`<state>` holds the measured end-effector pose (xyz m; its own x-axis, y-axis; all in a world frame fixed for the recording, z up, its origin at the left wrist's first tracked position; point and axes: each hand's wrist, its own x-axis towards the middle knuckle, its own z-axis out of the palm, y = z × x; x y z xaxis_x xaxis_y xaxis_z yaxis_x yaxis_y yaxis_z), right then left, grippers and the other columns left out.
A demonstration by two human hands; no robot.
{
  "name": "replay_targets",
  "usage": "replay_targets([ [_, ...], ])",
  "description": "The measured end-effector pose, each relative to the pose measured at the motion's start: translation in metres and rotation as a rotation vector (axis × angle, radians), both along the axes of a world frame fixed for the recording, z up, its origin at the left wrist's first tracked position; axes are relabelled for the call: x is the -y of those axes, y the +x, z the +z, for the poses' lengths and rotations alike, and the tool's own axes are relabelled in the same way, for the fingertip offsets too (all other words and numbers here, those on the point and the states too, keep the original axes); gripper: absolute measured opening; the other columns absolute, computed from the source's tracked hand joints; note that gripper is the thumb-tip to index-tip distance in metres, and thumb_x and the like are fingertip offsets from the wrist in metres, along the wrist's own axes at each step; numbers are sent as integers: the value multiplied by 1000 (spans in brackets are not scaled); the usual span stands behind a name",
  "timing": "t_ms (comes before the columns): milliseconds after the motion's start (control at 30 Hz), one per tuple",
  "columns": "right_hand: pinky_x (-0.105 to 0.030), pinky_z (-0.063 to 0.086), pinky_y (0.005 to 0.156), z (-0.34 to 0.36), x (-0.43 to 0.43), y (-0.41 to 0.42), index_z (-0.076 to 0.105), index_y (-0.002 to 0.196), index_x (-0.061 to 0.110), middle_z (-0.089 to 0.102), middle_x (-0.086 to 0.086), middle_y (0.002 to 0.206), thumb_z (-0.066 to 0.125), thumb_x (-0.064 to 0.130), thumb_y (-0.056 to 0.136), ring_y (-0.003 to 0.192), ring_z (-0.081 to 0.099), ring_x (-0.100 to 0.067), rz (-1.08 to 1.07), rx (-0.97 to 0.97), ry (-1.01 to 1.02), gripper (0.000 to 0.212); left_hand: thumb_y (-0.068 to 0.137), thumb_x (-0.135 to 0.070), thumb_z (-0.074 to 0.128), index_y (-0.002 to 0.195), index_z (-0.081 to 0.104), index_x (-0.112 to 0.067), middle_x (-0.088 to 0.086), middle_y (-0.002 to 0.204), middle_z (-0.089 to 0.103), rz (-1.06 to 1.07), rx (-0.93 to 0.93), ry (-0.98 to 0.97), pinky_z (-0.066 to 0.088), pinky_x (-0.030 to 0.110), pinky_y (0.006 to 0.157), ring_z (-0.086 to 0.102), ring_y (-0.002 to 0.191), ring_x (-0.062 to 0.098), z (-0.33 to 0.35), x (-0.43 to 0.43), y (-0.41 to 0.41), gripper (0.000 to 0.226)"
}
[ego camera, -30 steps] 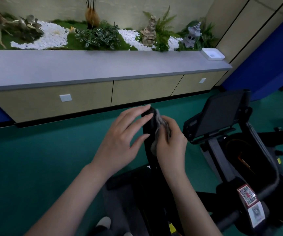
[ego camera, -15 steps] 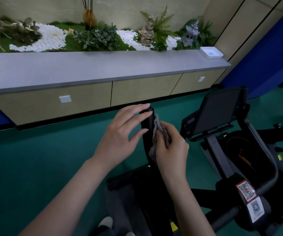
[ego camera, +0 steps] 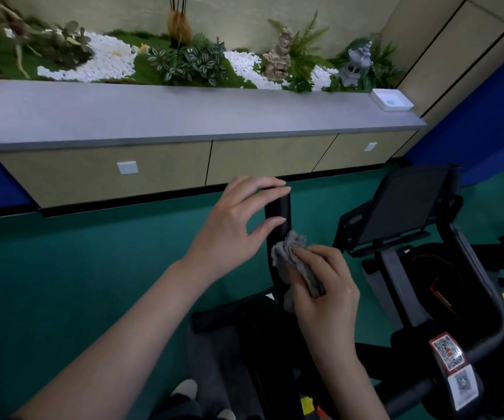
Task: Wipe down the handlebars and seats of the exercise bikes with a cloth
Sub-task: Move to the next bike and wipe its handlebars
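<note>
Left hand (ego camera: 232, 225): fingers nearly straight, slightly spread. The upper fingertips lie across the top end of the black padded handlebar post (ego camera: 278, 207); a lower fingertip touches its side. The hand is not wrapped round the post. I cannot see the thumb.

Right hand (ego camera: 326, 286): fingers curled, pinching the crumpled grey fuzzy cloth (ego camera: 288, 253). The cloth is pressed against the right side of the same post, just below my left fingertips. One fold hangs down along the post under the hand.

The post stands nearly upright, leaning a little, over the green floor (ego camera: 63, 283).

Right of my hands: the black tilted console screen (ego camera: 405, 210) of the exercise bike, apart from the post. Lower right, on the bike frame, a red-bordered QR code sticker (ego camera: 447, 353) with a white label directly beneath it.

Background: a long grey countertop (ego camera: 184, 116) over beige cabinet fronts. A white square tray (ego camera: 391, 100) sits at its right end. Behind the counter, a planter bed with white pebbles (ego camera: 105, 60), green plants and a grey stone lantern figure (ego camera: 357, 63).

Bottom edge: a pale shoe tip (ego camera: 184, 389), blurred.
</note>
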<state>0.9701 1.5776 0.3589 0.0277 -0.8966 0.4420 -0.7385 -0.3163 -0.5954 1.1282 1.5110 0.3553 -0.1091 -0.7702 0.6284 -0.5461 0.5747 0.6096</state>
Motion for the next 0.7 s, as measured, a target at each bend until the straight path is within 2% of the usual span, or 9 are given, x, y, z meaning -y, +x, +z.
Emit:
replay_targets([
  [67,-15,44,83,-2,-8,-11,73,98,8,59,1,97,73,-10,73,91,59,-17,76,-34,46,32,89,-19,64,123,61,-4,5,123,59,7,90,-44,39,31,102,53,113,23,-1,0,1,37],
  [167,-14,44,83,-1,-17,-24,73,97,13,60,8,97,75,-7,73,93,59,-10,95,-48,107,32,92,-25,60,127,58,-8,3,137,52,11,320,-156,36,34,103,46,126,22,-6,-1,6,39],
  [300,-14,44,85,0,-13,-16,73,97,10,61,5,97,75,-8,73,93,60,-14,82,-36,68,30,95,-30,55,128,58,-15,0,146,44,-31,547,-242,27,36,108,35,139,20,-11,-7,13,37],
  [367,-12,41,87,0,-13,-14,73,98,9,60,6,99,74,-8,73,94,58,-16,107,-43,72,30,95,-30,56,129,58,-15,1,147,43,-60,583,-238,27,37,110,33,140,21,-10,-7,16,37],
  [500,-15,44,86,-1,-28,-31,73,96,15,62,13,99,74,-7,74,97,59,-9,132,-22,142,32,94,-29,55,125,61,-14,4,144,46,-99,588,-208,26,37,110,34,139,23,-5,-4,16,35],
  [700,-11,46,76,-6,-20,-25,70,88,25,68,15,89,69,0,82,85,63,5,-11,231,232,26,90,-33,61,123,61,-15,1,144,45,-121,531,-102,35,41,105,29,141,19,-5,-6,12,37],
])
